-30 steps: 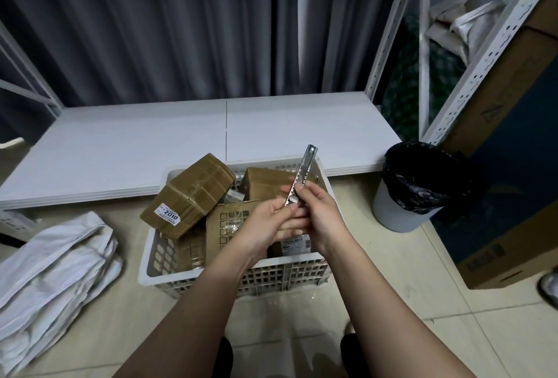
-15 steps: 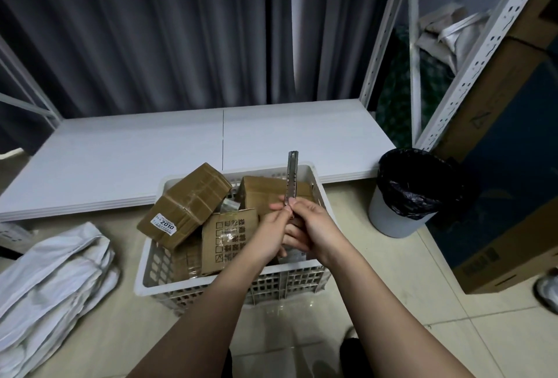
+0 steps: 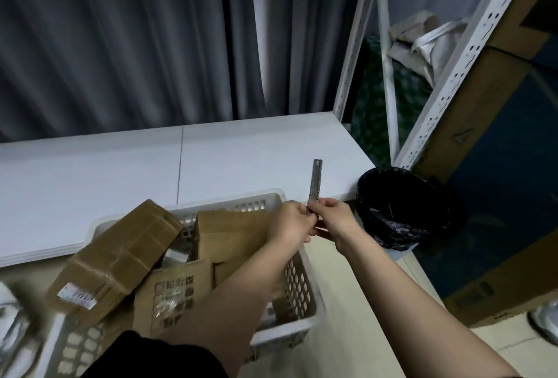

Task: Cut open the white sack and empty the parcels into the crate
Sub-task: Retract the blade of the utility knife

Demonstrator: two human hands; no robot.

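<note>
A white plastic crate (image 3: 305, 284) stands on the floor, filled with several brown cardboard parcels (image 3: 117, 257). The white sack (image 3: 12, 326) lies crumpled at the far left edge, mostly out of view. My right hand (image 3: 335, 220) and my left hand (image 3: 293, 222) meet above the crate's right rim. Both pinch the lower end of a slim metal utility knife (image 3: 315, 181), which points straight up. My fingers hide the knife's lower end.
A low white platform (image 3: 181, 160) runs behind the crate, with grey curtains behind it. A black-lined waste bin (image 3: 398, 208) stands right of my hands. A white perforated shelf rack (image 3: 447, 81) and large cardboard boxes (image 3: 513, 296) fill the right side.
My view has swung left and closer, so the crate fills the lower left. Both hands with the knife have shifted right, to the crate's right rim. The knife has turned from tilted to upright.
</note>
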